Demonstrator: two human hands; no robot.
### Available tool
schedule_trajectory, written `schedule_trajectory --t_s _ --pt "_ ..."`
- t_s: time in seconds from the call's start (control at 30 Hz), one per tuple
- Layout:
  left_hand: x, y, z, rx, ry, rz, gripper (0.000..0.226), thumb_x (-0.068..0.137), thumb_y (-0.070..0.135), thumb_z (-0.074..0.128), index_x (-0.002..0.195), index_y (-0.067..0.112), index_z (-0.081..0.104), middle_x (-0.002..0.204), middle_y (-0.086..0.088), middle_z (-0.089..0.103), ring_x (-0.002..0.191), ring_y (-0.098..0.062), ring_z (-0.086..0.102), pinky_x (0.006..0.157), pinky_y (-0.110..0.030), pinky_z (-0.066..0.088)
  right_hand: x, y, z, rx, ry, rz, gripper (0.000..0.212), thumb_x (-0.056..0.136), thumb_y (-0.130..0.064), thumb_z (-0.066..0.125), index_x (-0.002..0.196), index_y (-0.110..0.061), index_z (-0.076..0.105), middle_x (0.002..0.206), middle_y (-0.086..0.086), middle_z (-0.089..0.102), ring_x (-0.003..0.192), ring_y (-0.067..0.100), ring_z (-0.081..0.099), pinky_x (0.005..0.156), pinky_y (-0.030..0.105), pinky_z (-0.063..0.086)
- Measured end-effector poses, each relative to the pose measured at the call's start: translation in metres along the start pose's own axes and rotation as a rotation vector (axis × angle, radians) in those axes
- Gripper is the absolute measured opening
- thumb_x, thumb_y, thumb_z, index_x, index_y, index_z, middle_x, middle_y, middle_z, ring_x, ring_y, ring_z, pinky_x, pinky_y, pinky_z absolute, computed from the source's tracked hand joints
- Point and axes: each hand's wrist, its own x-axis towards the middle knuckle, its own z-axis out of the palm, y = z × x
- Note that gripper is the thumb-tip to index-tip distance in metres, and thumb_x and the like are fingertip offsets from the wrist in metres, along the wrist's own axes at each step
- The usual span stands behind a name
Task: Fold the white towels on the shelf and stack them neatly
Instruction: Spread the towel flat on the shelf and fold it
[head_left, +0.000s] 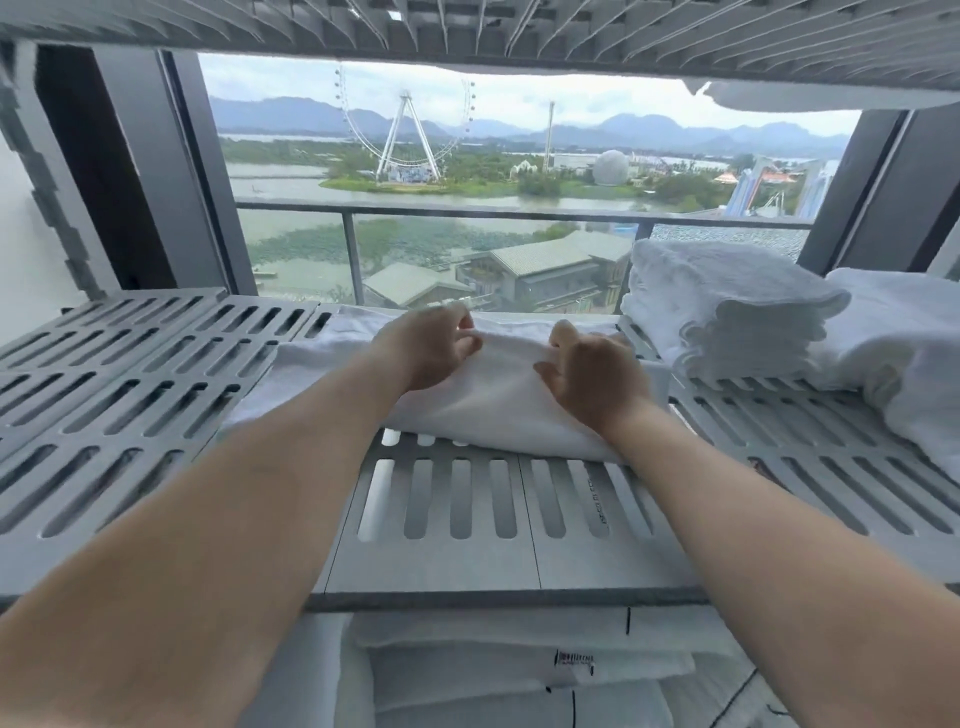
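Note:
A white towel (493, 400) lies partly folded across the middle of the grey slotted shelf (135, 384). My left hand (431, 348) pinches its raised upper fold near the left. My right hand (592, 374) grips the same fold a little to the right, fingers curled into the cloth. A stack of folded white towels (727, 306) stands at the right of the shelf, apart from both hands.
A loose white towel (904, 348) lies at the far right and hangs over the shelf edge. More folded white linen (519, 670) sits on the shelf below. Another slotted shelf (467, 31) hangs close overhead. Behind the rack is a window (467, 182).

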Motion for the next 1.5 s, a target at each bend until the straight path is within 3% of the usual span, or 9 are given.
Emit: schedule_trajectory --t_s 0.17,0.43,0.67,0.87,1.03,1.1,1.2,1.3,1.5 --pt "-0.043 0.017 -0.017 -0.031 0.048 -0.019 0.028 0.104 0.035 0.051 0.111 0.010 0.062 0.102 -0.009 0.069 0.096 -0.029 0.060 0.078 -0.038 0.043 -0.024 -0.010 -0.037 -0.049 0.151 0.011 0.043 0.096 -0.046 0.057 0.122 -0.013 0.051 0.081 0.008 0.070 0.074 0.030 0.070 0.064 0.035 0.050" --pt "-0.121 0.033 -0.022 0.107 -0.037 -0.129 0.041 0.106 0.048 0.036 0.074 0.024 0.048 0.075 0.002 0.055 0.082 -0.027 0.055 0.073 -0.039 0.041 -0.088 -0.031 -0.065 -0.161 0.162 -0.173 0.043 0.087 -0.059 0.063 0.086 -0.017 0.066 0.058 0.001 0.062 0.049 0.022 0.062 0.049 0.024 0.033" --pt "-0.158 0.057 -0.016 0.353 -0.214 -0.226 0.048 0.107 0.049 0.021 0.091 0.023 0.058 0.104 -0.002 0.063 0.102 -0.026 0.057 0.082 -0.040 0.044 -0.131 -0.027 -0.067 -0.082 0.011 -0.236 0.058 0.080 -0.081 0.046 0.088 -0.026 0.063 0.071 -0.001 0.068 0.065 0.022 0.068 0.057 0.030 0.038" --pt "-0.168 0.073 -0.001 0.399 -0.215 -0.305 0.046 0.105 0.044 0.031 0.122 0.016 0.064 0.126 -0.008 0.062 0.112 -0.031 0.058 0.079 -0.037 0.042 -0.158 -0.022 -0.077 -0.094 -0.059 -0.102 0.029 0.089 -0.052 0.055 0.097 -0.025 0.060 0.079 -0.001 0.069 0.070 0.026 0.068 0.059 0.030 0.037" --pt "-0.179 0.064 -0.007 0.370 -0.115 -0.286 0.026 0.100 0.025 0.044 0.078 0.016 0.054 0.100 -0.008 0.065 0.082 -0.027 0.056 0.065 -0.034 0.042 -0.178 -0.034 -0.081 -0.107 -0.079 0.004 0.010 0.082 -0.022 0.060 0.085 -0.015 0.066 0.086 0.004 0.057 0.078 0.027 0.061 0.059 0.029 0.036" --pt "-0.186 0.058 -0.010 0.407 -0.099 -0.263 0.027 0.099 0.028 0.045 0.078 0.017 0.056 0.096 -0.006 0.064 0.080 -0.026 0.057 0.062 -0.033 0.043 -0.184 -0.041 -0.084 -0.097 -0.067 0.030 0.011 0.081 -0.014 0.058 0.087 -0.011 0.067 0.092 0.007 0.054 0.084 0.029 0.056 0.065 0.032 0.041" --pt "-0.188 0.055 -0.010 0.349 -0.118 -0.217 0.026 0.099 0.036 0.049 0.105 0.019 0.067 0.119 -0.007 0.062 0.100 -0.028 0.060 0.078 -0.038 0.053 -0.197 -0.047 -0.091 -0.045 -0.056 0.074 0.016 0.082 -0.008 0.053 0.093 -0.013 0.063 0.098 0.009 0.057 0.091 0.029 0.054 0.080 0.039 0.046" --pt "-0.183 0.050 -0.001 0.170 -0.193 -0.135 0.038 0.101 0.026 0.047 0.138 0.026 0.054 0.147 -0.008 0.046 0.131 -0.031 0.048 0.106 -0.048 0.044 -0.212 -0.047 -0.097 -0.015 -0.075 0.093 0.019 0.083 -0.004 0.047 0.092 -0.016 0.058 0.090 0.005 0.061 0.086 0.026 0.054 0.078 0.037 0.042" --pt "-0.179 0.044 0.006 -0.005 -0.232 -0.015 0.047 0.091 0.001 0.039 0.114 0.035 0.063 0.140 0.001 0.056 0.124 -0.021 0.052 0.100 -0.036 0.044 -0.221 -0.045 -0.118 0.133 -0.045 0.115 0.017 0.074 -0.015 0.045 0.078 -0.020 0.061 0.058 -0.012 0.049 0.058 0.018 0.046 0.080 0.032 0.041"
